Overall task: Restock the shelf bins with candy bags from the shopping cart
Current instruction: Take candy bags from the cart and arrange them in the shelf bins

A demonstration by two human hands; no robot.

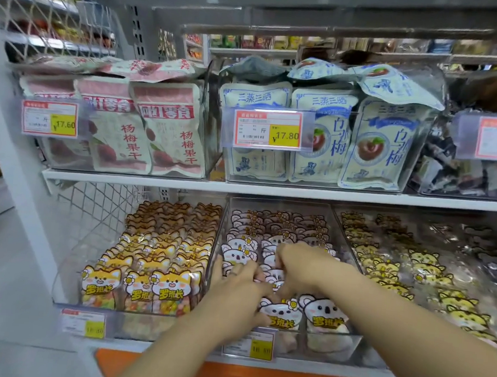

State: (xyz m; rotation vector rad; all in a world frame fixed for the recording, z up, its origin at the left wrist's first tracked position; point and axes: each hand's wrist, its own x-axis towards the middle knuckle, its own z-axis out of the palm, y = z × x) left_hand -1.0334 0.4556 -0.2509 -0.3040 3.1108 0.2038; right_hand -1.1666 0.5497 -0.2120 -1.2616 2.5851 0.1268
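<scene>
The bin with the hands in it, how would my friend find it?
Below the white shelf board sits a row of clear bins; take the middle bin. Its koala bags are white and pink, while the left neighbour holds orange fox bags and the right one yellow tiger bags.

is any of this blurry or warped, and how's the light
Head view: even, soft store light with hardly any shadows; the wide-angle lens leans the left upright and tilts the shelf edge; the top shelf and the frame's right side smear with blur; left hand, right hand and koala bags read sharp; faint glare on the price tag holder.
</scene>
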